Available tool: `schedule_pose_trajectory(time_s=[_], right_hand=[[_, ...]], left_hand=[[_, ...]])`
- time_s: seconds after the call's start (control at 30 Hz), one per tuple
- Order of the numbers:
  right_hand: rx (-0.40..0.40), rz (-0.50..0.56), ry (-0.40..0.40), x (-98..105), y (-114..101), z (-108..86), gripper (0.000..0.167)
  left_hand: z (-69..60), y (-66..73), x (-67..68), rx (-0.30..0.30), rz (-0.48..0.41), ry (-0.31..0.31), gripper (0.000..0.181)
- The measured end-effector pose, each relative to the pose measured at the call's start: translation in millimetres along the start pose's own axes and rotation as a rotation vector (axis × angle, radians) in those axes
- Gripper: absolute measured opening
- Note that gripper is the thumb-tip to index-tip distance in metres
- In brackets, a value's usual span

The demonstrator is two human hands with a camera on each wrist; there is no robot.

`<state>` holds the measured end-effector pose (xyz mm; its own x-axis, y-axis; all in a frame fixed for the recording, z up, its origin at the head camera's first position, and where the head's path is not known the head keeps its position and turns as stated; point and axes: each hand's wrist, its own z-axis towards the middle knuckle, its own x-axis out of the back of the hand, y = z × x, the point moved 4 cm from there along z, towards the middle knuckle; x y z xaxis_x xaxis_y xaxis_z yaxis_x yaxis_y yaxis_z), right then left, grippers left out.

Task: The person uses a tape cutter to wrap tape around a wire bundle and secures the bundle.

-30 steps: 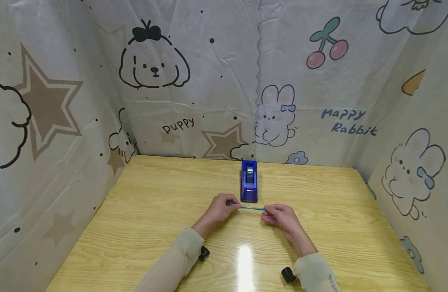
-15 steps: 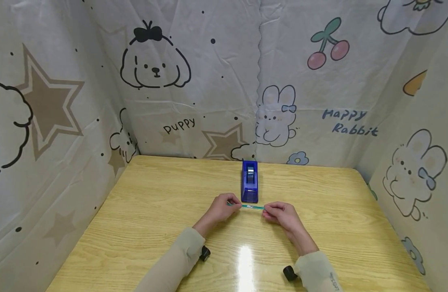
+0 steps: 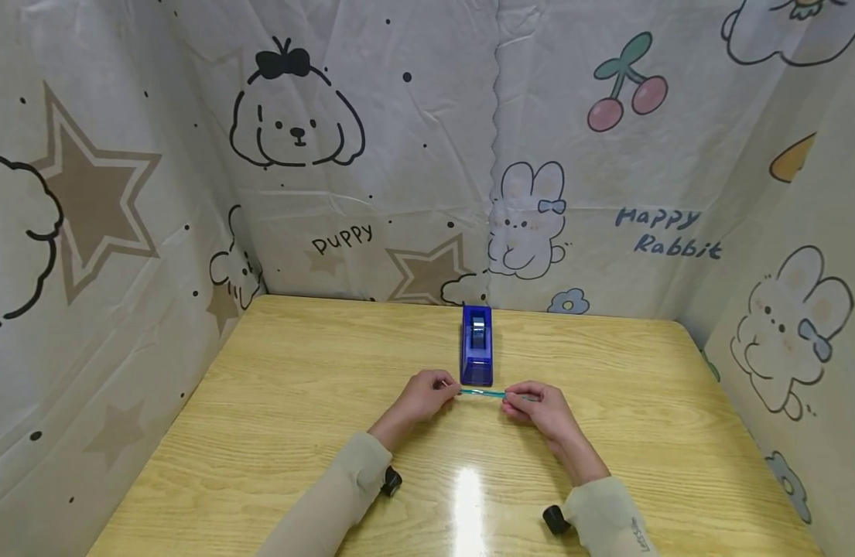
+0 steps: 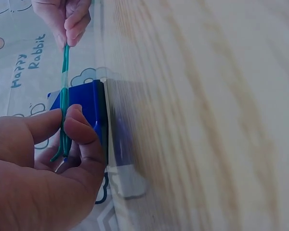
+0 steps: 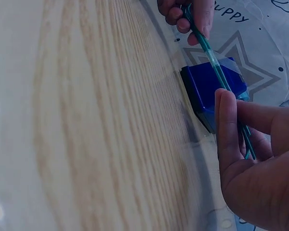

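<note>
Both forearms, in pale sleeves (image 3: 333, 489), reach forward and slant inward, so the left hand (image 3: 423, 396) and right hand (image 3: 544, 415) face each other with a short gap between. Each pinches the thin green bundle of strands (image 4: 64, 98) between thumb and fingers, holding it stretched nearly level across that gap; a clear shiny band (image 5: 212, 58) shows on it between the hands. Just beyond the hands, a blue tape dispenser (image 3: 477, 365) stands on the yellowish wood-grain table (image 3: 316, 348), which spreads beneath and around them. Past the table's far edge and to either side of the hands hangs pale cloth (image 3: 413, 116) printed with puppies, rabbits, stars and cherries.
</note>
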<state>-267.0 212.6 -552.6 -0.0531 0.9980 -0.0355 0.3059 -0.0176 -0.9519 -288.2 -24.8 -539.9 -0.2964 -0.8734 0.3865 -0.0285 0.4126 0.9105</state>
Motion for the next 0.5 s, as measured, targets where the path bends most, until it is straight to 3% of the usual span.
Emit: schedule_pose_trajectory(time_s=[0.5], right_hand=[[-0.006,-0.067,0.040,0.3,-0.7,7.0,0.026]], left_hand=[[0.5,1.4,0.2,-0.025,-0.067,-0.005,0.012]])
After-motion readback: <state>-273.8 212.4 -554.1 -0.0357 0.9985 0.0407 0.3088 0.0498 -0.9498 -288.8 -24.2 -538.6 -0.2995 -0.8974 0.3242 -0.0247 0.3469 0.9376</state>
